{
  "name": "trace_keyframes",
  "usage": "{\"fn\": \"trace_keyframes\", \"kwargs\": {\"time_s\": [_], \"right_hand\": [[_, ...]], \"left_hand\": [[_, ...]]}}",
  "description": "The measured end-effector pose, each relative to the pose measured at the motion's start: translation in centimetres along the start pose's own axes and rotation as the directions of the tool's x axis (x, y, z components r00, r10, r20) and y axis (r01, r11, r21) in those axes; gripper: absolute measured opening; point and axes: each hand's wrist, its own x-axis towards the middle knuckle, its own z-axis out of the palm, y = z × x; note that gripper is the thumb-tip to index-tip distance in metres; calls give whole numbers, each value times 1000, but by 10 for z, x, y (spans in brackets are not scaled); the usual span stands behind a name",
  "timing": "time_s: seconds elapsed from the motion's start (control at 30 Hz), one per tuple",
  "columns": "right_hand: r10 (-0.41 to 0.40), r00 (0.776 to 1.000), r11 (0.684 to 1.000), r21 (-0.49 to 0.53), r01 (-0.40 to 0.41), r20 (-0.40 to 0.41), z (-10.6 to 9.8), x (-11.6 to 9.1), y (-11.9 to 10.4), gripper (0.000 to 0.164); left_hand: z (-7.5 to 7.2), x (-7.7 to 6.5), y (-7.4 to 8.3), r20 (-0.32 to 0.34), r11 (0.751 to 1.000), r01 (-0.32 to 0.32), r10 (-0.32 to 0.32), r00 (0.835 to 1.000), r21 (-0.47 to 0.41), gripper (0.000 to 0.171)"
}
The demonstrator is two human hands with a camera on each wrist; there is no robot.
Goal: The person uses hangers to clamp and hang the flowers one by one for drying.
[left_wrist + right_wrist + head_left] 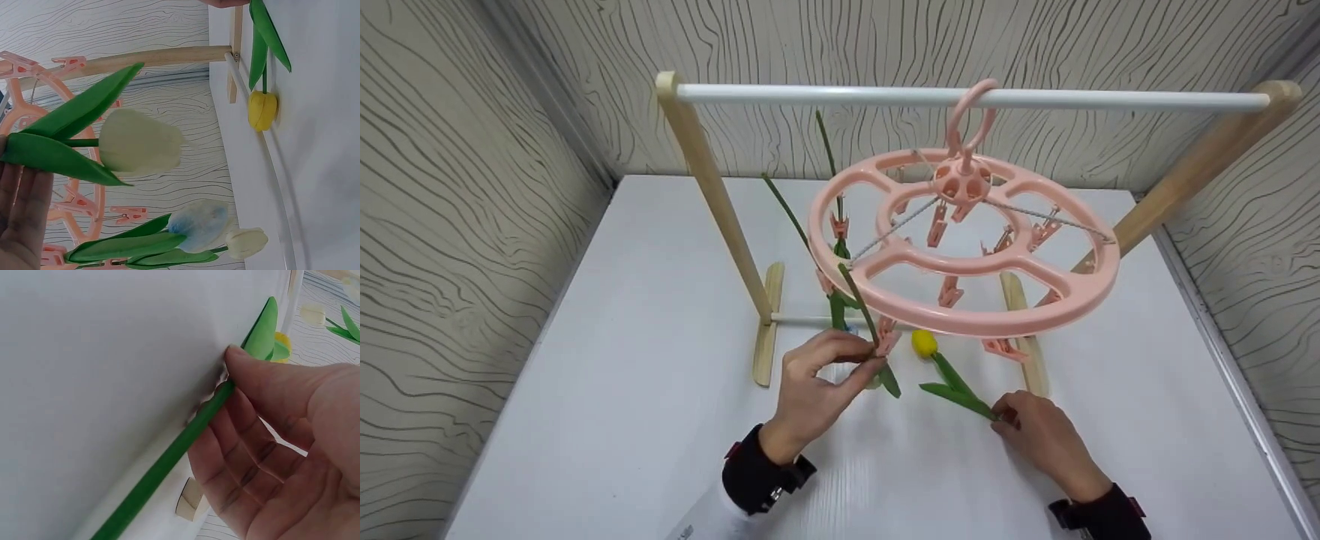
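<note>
In the head view my left hand (814, 390) pinches the green stem of a white artificial tulip (140, 143), close beside a pink clothes peg (888, 339) on the round hanger (982, 319). Its bloom points down toward the table, and the stem sticks up past the ring. My right hand (1046, 439) holds a yellow tulip (924, 344) by its stem between thumb and fingers, low over the white table. Two more tulips, a blue-and-white one (199, 225) and a white one (247, 243), hang bloom-down from pegs at the hanger's left side.
The pink hanger hooks over the white bar (825, 94) of a rack with wooden legs (712, 195). Several other pegs, such as one peg (1005, 349) at the front right, dangle from the ring. A low crossbar (802, 321) joins the rack's feet. Patterned walls stand around the table (645, 435).
</note>
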Motion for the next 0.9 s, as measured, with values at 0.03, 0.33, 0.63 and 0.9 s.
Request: {"fn": "trace_keyframes", "kwargs": {"time_s": [0.03, 0.33, 0.63, 0.9], "right_hand": [[0, 1000, 1000, 1, 0, 2, 0, 0, 0, 15], [-6, 1000, 1000, -16, 5, -26, -11, -4, -3, 15], [-149, 978, 977, -176, 123, -147, -30, -16, -10, 20], [-280, 933, 933, -293, 209, -226, -44, -25, -25, 24]], "left_hand": [[0, 0, 0, -2, 1000, 0, 0, 1000, 1, 18], [1, 2, 1, -1, 1000, 9, -9, 1000, -3, 18], [2, 3, 0, -3, 1000, 1, -1, 1000, 4, 20], [2, 2, -1, -6, 1000, -8, 8, 1000, 2, 22]]}}
